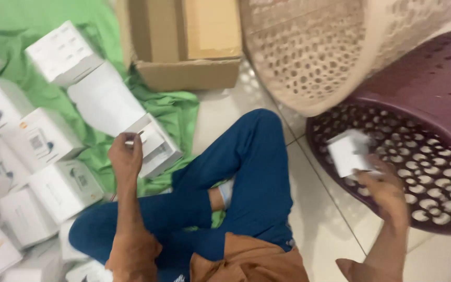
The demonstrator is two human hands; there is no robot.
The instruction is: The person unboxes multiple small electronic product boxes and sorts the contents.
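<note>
White box against right fingers

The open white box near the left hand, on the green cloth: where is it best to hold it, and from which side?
Probably by its two long closed sides, coming from above. The open white box lies flat on the green cloth with its open end and loose flap toward the left hand, so that end gives little to grip. The right hand already holds a small white item.
</note>
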